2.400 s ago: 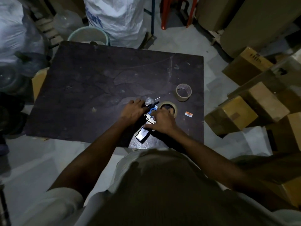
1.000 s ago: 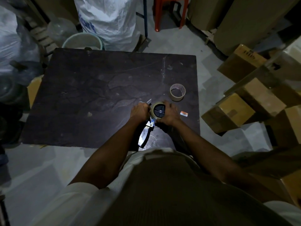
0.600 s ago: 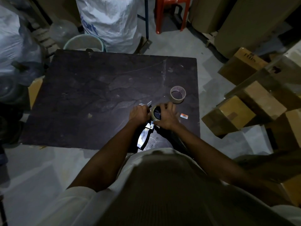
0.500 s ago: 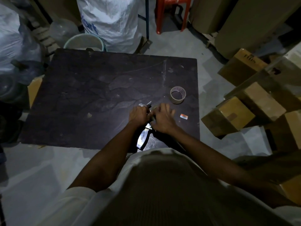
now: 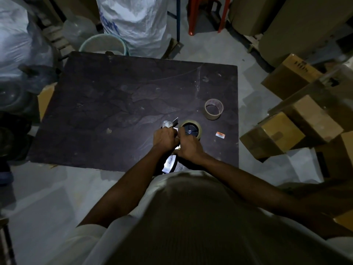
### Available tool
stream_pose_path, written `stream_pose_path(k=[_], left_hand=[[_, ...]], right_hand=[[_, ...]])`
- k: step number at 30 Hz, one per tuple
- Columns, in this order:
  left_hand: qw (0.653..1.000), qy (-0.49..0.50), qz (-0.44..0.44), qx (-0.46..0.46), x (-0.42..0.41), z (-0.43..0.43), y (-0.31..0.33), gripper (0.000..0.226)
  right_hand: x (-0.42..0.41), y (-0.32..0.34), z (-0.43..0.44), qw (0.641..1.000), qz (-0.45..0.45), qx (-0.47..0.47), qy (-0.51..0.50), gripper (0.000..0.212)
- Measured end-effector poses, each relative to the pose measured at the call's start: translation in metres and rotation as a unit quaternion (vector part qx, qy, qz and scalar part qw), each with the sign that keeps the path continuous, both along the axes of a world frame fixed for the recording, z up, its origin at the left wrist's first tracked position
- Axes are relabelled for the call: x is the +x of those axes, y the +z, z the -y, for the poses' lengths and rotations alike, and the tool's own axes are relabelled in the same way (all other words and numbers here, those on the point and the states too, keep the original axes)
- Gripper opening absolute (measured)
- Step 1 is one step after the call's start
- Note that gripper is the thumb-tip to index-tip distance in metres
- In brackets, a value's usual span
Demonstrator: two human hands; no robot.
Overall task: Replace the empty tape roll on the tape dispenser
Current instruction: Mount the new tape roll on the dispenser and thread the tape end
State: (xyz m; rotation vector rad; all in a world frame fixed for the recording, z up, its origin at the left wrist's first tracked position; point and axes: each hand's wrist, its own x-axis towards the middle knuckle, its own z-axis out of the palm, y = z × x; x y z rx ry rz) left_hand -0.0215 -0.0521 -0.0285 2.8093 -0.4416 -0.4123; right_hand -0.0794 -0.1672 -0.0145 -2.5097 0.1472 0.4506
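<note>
A hand-held tape dispenser (image 5: 170, 162) lies on the dark table (image 5: 118, 104) near its front edge, its pale handle pointing toward me. A tan tape roll (image 5: 196, 126) sits around the dispenser's dark hub (image 5: 189, 130). My left hand (image 5: 164, 137) grips the dispenser's metal front end. My right hand (image 5: 188, 147) rests against the near side of the roll and the frame, fingers closed there. What the fingertips pinch is hidden. The bare cardboard core (image 5: 214, 109) stands apart on the table, to the upper right.
A small orange-and-white label (image 5: 220, 135) lies right of the roll. Cardboard boxes (image 5: 280, 134) crowd the floor on the right. A white sack (image 5: 133, 20), a pale bucket (image 5: 104, 44) and a red stool (image 5: 208, 12) stand beyond the table's far edge.
The tape roll, lying beside the dispenser at first, now sits on the hub. My right hand, which covered the roll half a second ago, has slid toward me, uncovering it.
</note>
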Motion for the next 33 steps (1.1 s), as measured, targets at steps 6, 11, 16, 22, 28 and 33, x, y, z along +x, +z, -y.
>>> stream_pose_path(k=[6, 11, 16, 22, 28, 33], left_hand=[[0.999, 0.038, -0.012, -0.001, -0.002, -0.014, 0.000, 0.028], [0.995, 0.093, -0.035, -0.020, -0.012, -0.019, 0.000, 0.026], [0.990, 0.135, -0.041, -0.024, -0.018, -0.028, -0.001, 0.030], [0.979, 0.172, -0.110, -0.026, -0.010, -0.029, 0.005, 0.017], [0.975, 0.176, -0.128, -0.039, -0.003, -0.026, 0.002, 0.026], [0.981, 0.172, -0.086, -0.025, -0.004, -0.018, 0.000, 0.021]], right_hand=[[0.002, -0.006, 0.006, 1.000, -0.027, -0.012, 0.001, 0.068], [0.007, -0.007, 0.007, 0.999, -0.033, -0.018, 0.027, 0.061], [0.010, -0.008, 0.006, 0.998, -0.050, -0.009, 0.035, 0.063], [0.012, -0.011, 0.004, 0.998, -0.057, 0.001, 0.039, 0.063], [0.012, -0.008, 0.004, 0.997, -0.062, 0.002, 0.037, 0.063], [0.011, -0.006, 0.004, 0.997, -0.059, -0.002, 0.049, 0.063]])
